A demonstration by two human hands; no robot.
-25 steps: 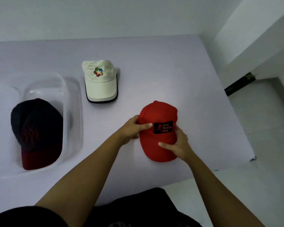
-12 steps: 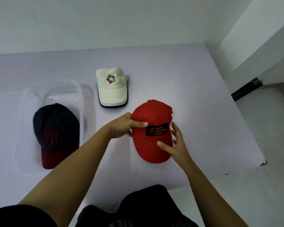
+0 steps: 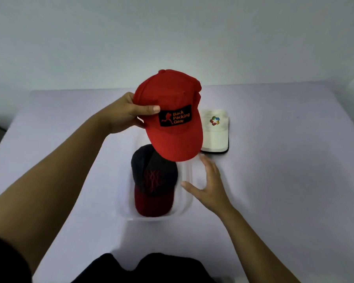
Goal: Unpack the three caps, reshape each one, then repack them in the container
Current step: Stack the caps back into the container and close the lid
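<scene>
My left hand grips the red cap by the side of its crown and holds it in the air above the clear plastic container. The cap's brim points toward me and a black patch shows on its front. Inside the container lies a dark navy cap with a maroon brim. My right hand hovers with spread fingers just below the red brim, over the container's right rim, and holds nothing. A white cap with a coloured logo rests on the table behind and to the right.
The pale lilac table runs to a plain wall at the back. Bare tabletop lies to the right of the white cap and to the left of the container. Dark clothing shows at the bottom edge.
The red cap has been lifted off the table and carried left over the container. My right hand has let go of it and now hangs spread below. The view has swung left.
</scene>
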